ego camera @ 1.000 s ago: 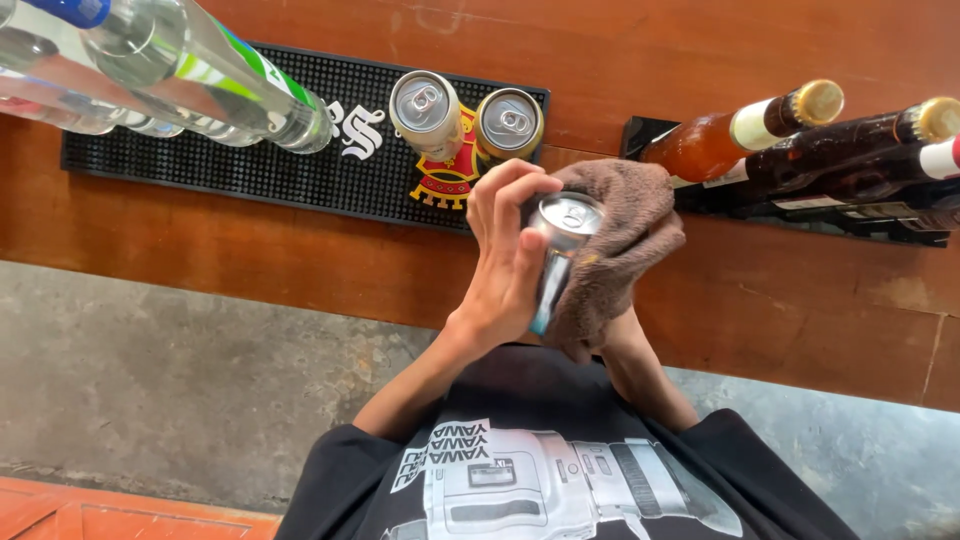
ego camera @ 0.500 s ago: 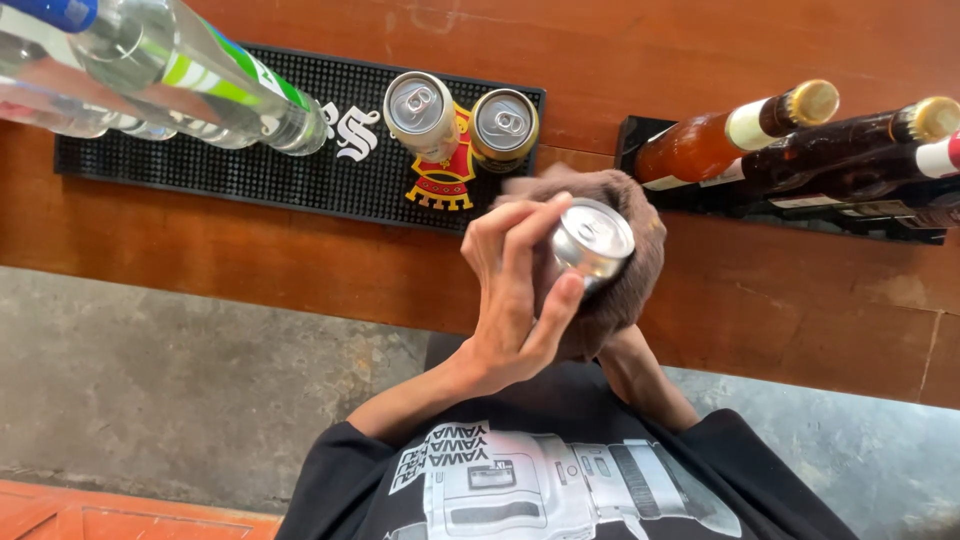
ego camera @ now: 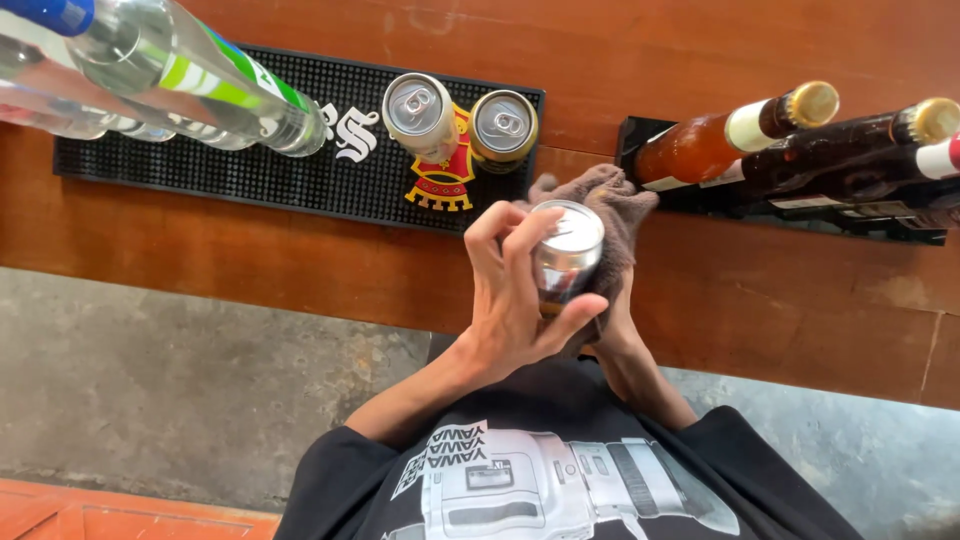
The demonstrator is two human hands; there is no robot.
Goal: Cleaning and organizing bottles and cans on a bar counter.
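My left hand [ego camera: 515,295] grips a silver drink can [ego camera: 565,252] by its side, held upright above the wooden counter [ego camera: 300,265]. A brown cloth [ego camera: 610,200] wraps the far side of the can, and my right hand [ego camera: 612,320] is under it, mostly hidden, pressing the cloth against the can. Both hands are just in front of my chest.
A black rubber bar mat [ego camera: 250,175] on the counter carries two more cans [ego camera: 420,110] [ego camera: 503,125] and several clear bottles [ego camera: 170,85] at the left. To the right, a second black mat [ego camera: 640,145] holds amber and dark bottles [ego camera: 730,140]. Grey floor lies below.
The can has been turned upright and shifted slightly right. The cloth moved from covering the can's right side to behind it.
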